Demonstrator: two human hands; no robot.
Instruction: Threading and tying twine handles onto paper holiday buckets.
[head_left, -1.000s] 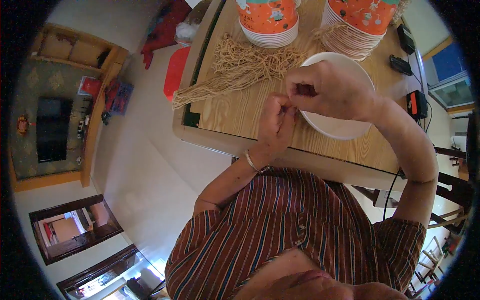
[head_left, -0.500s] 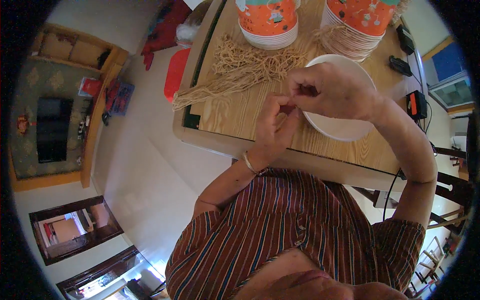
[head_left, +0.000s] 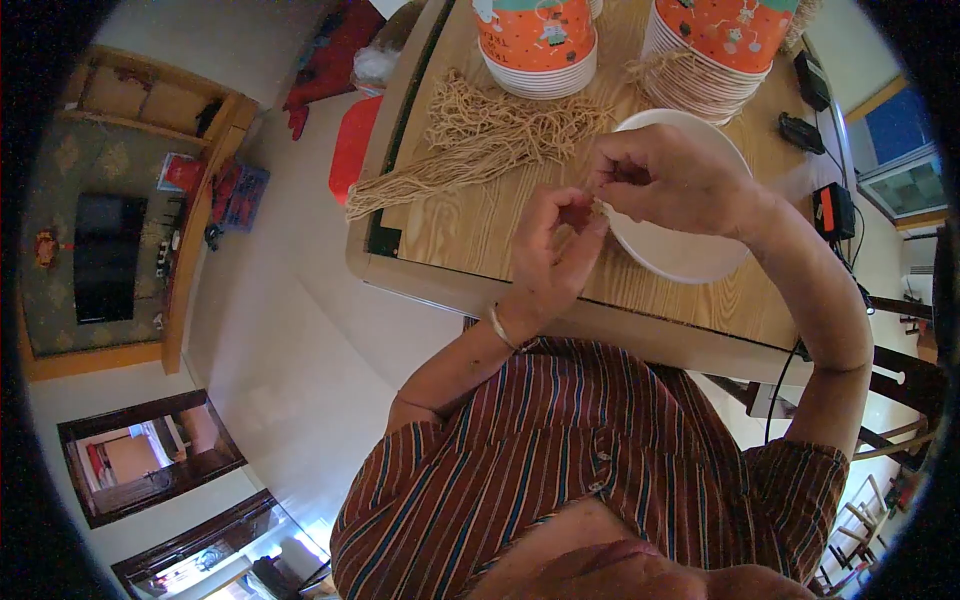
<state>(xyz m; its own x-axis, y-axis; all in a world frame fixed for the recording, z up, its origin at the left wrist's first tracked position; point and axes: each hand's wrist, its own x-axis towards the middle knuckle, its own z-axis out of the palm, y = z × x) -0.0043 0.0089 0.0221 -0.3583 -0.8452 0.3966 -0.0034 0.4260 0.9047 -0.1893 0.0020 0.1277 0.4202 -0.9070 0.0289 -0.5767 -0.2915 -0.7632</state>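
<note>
My left hand (head_left: 553,240) and my right hand (head_left: 672,182) meet over the near part of the table, both pinching at the fingertips. A small beige piece (head_left: 601,208), coloured like twine, shows between them; its exact kind is too small to tell. Beneath my right hand stands a white paper bowl (head_left: 690,258), partly covered by that hand. Left of my hands spreads a bundle of tan twine (head_left: 490,150), loose and curly at one end, straighter toward the table's left edge.
Two stacks of orange-printed paper bowls (head_left: 540,50) (head_left: 715,45) stand at the back of the wooden table (head_left: 450,235). Strands of twine (head_left: 668,72) lie against the right stack. Black devices (head_left: 832,212) with cables line the right edge. A red stool (head_left: 355,150) is beyond the left edge.
My right hand has shifted slightly right, its fingertips drawing a little away from the left ones. The small beige piece now shows between them. My left hand has barely moved.
</note>
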